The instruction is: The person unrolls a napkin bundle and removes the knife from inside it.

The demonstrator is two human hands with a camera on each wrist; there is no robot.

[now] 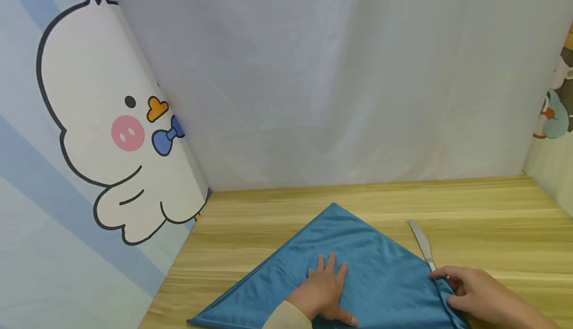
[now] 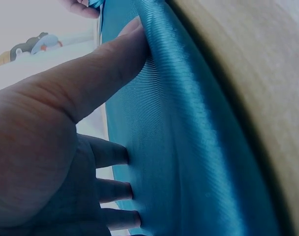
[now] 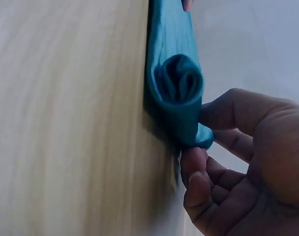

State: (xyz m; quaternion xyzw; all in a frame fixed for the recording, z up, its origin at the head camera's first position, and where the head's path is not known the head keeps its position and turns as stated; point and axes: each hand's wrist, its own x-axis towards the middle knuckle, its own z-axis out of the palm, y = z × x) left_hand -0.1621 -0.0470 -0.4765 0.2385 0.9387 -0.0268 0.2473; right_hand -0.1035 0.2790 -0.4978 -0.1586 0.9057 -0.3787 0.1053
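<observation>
A shiny blue cloth [image 1: 371, 269] lies folded into a triangle, its peak pointing away from me. My left hand [image 1: 320, 294] rests on the middle of it with straight, spread fingers. At the right corner my right hand [image 1: 481, 291] pinches the turned-over edge of the cloth between thumb and fingers. In the right wrist view that end of the cloth [image 3: 179, 81] is coiled into a small roll. A knife [image 1: 421, 242] with a silver blade points away from me along the cloth's right side; its handle disappears at my right fingers and the cloth.
The wood-grain table [image 1: 268, 214] reaches back to a pale grey curtain [image 1: 358, 80]. On the left stands a blue-and-white panel with a cartoon bird [image 1: 98, 85]; another printed panel [image 1: 555, 115] edges the right side.
</observation>
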